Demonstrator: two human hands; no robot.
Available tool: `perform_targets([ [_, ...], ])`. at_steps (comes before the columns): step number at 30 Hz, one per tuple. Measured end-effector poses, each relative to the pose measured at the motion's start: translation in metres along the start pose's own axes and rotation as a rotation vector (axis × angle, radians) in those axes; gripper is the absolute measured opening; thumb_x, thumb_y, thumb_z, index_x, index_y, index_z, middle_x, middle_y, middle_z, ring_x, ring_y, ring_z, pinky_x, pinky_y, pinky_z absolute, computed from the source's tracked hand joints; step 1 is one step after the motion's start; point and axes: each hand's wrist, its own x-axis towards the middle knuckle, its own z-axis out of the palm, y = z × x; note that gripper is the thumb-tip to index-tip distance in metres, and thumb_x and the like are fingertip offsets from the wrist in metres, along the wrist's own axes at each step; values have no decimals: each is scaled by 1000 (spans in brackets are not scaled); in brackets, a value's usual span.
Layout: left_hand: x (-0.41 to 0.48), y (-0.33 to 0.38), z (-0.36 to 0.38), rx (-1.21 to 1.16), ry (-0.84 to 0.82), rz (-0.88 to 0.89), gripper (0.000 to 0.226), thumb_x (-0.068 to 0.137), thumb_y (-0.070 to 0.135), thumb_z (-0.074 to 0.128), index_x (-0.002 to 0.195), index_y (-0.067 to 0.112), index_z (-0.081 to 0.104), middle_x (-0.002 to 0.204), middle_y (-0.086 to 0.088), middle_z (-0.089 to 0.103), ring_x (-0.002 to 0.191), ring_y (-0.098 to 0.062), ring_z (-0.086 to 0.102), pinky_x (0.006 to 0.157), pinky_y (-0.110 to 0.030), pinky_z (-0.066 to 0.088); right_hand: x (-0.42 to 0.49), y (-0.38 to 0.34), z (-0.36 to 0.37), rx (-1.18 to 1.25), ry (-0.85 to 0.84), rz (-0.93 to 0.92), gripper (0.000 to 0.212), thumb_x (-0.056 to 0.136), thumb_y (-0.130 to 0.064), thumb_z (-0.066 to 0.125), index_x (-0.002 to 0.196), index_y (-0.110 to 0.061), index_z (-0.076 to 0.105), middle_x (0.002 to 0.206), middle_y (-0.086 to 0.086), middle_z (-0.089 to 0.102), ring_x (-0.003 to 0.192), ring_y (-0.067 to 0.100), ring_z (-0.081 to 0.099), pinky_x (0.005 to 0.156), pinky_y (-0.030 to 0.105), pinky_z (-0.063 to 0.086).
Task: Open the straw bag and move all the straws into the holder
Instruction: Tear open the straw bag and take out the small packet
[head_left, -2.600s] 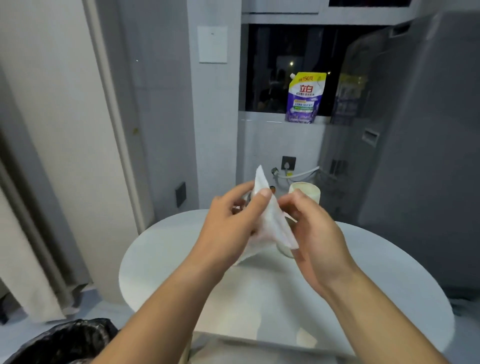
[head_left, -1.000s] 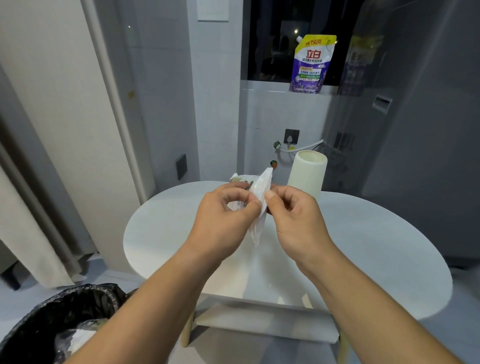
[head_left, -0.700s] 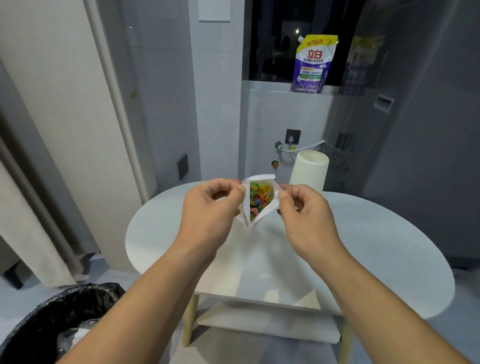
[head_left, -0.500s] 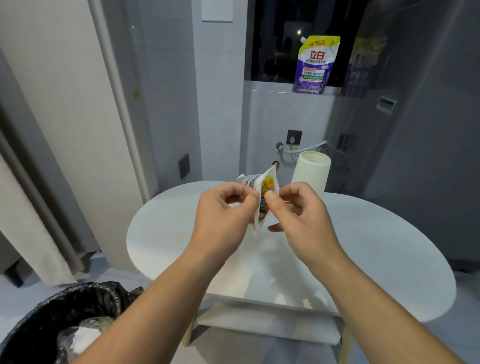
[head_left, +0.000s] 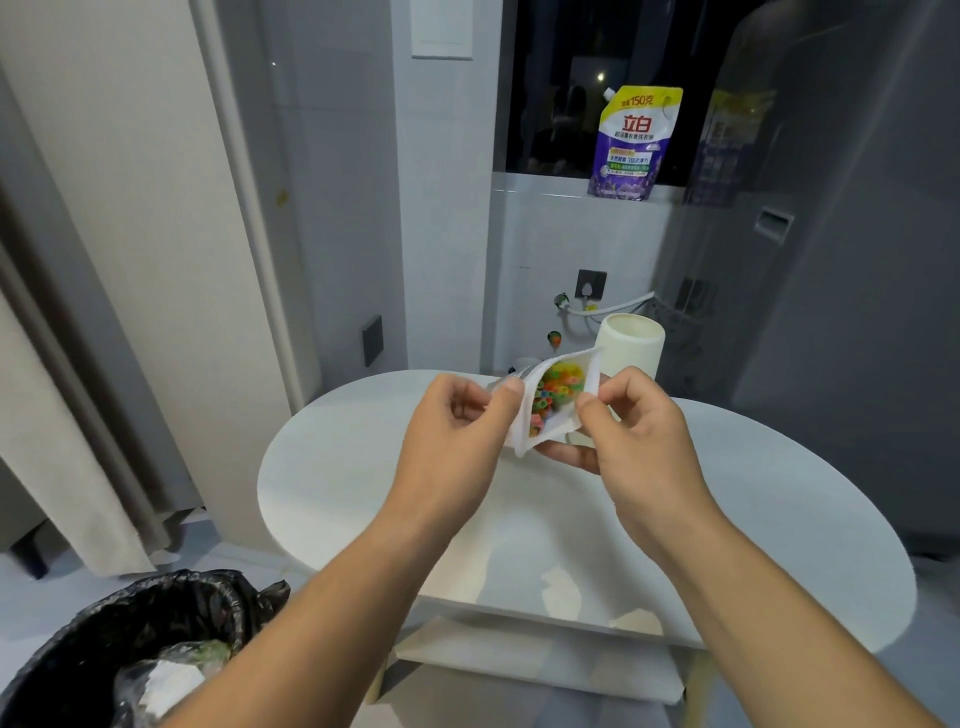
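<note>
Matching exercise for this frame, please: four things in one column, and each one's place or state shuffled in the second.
Things:
1. straw bag
2. holder
3. detergent pouch
4. bin

Place or state:
A. on the window ledge
B. upright, just beyond the right hand
C. lower left, lined with black plastic
D. mouth pulled open, pinched by the left hand and the right hand, coloured straws showing inside

Pairs: 1-D, 2-B, 3-A, 4-C
</note>
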Motion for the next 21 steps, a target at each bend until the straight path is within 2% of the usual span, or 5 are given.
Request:
perform_targets([
  [3,5,-7,-1,-72,-50,-391,65,90,70,62,122,14,57,104,-4,62,96,-18,64,88,-44,62,2,-3,-2,138,5,7,20,98,3,51,80,-2,44,109,22,68,90,27,76,72,41,63],
  [6,11,-18,-1,-522,-303,-652,91,81,83,60,131,8,61,117,-17,71,110,-30,72,97,-53,60,2,-6,-1,261,-16,46,27,98,5,49,73,-5,44,87,20,69,84,29,74,73,41,62],
  [11,11,-18,11,-1132,-353,-538,97,85,82,52,145,6,63,141,-25,67,135,-39,62,120,-51,41,-10,-13,9,549,-155,199,30,99,7,45,71,-4,45,82,19,73,78,31,75,64,35,63],
  [19,24,-5,18,-1124,-106,-408,46,99,51,60,104,6,72,93,-16,79,88,-33,76,99,-50,55,-12,4,12,655,-133,372,27,96,10,45,72,-1,50,79,20,72,82,39,75,72,45,63],
  [21,28,-2,22,-1078,-82,-361,36,102,43,59,100,9,70,83,-11,80,75,-27,79,89,-47,57,-8,12,9,699,-100,450,13,97,1,49,89,6,58,94,26,71,88,43,74,71,46,63],
])
